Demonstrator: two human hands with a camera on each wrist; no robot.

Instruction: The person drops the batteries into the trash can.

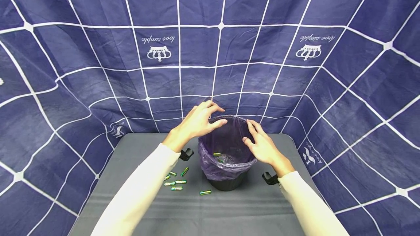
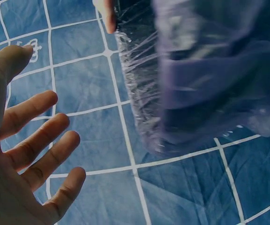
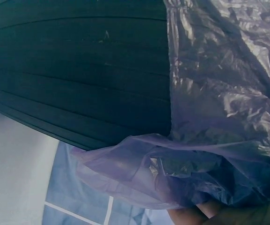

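A dark bin (image 1: pixel 228 183) stands on the grey table, lined with a purple translucent bin liner (image 1: pixel 226 172) folded over its rim. Inside are a few green batteries (image 1: pixel 217 154). My left hand (image 1: pixel 198 121) hovers at the bin's left rim, fingers spread and holding nothing; the left wrist view shows the hand (image 2: pixel 36 145) apart from the liner (image 2: pixel 209 89). At the right rim, my right hand (image 1: pixel 262 146) touches the liner with fairly straight fingers, its thumb over the opening. The right wrist view has those fingers (image 3: pixel 188 216) partly hidden by the liner (image 3: pixel 172 173).
Several green batteries (image 1: pixel 177 188) lie scattered on the table (image 1: pixel 157 214) left of the bin. One battery (image 1: pixel 205 192) lies near its base. A blue cloth with white lines (image 1: pixel 197 46) hangs behind and at both sides.
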